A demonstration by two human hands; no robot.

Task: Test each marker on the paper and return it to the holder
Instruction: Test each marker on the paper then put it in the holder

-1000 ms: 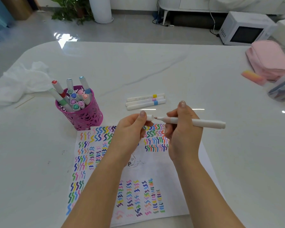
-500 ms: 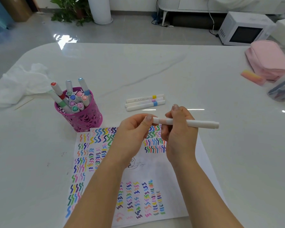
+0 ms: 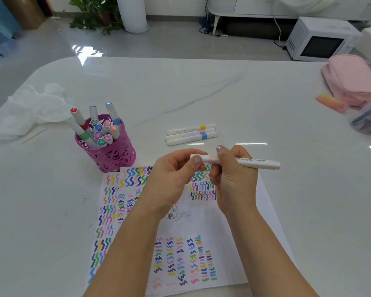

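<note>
Marker now capped, tip no longer bare | head: left hand pinches its end, right hand grips the barrel, over the paper | holder left of both, on white marble table | microwave on the floor beyond

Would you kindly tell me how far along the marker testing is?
Squiggles cover the paper and many markers stand in the holder. The left hand and right hand hold a capped white marker, not yet returned. Three loose markers beyond the paper may remain.
</note>
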